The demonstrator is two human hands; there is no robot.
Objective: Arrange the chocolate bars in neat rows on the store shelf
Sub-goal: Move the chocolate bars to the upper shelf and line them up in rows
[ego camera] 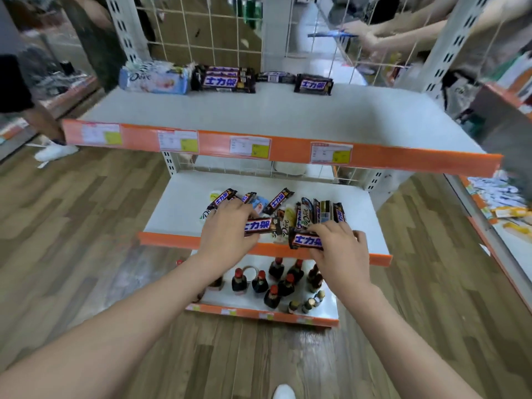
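Hands reach down to the middle shelf [161,208] of a white store rack with orange price strips. The left hand [227,228] curls its fingers round a dark Snickers bar [260,226], which lies roughly level above the shelf's front edge. The right hand [338,244] pinches a second Snickers bar [306,241] just beside the first, slightly lower and nearer the orange strip. The two hands are close together but not touching.

Behind them on the same shelf lies a loose pile of chocolate bars [280,201]: several Snickers bars at odd angles towards the left and centre, white Dove bars partly covered under them, and a few bars standing on edge to the right, near the right hand.

On the top shelf [259,113], against the wire-grid back, sit a pale blue Dove pack [154,79] at the left, a stack of Snickers bars [224,80] touching it, another dark bar lying behind, and a single Snickers pack [313,84] further right, apart from the stack.

The bottom shelf [325,309] carries dark bottles with red caps [260,282] and some smaller bottles at its front right. The floor is wood-patterned. Another person's arms [403,33] reach in at the upper right beyond the grid, blurred.
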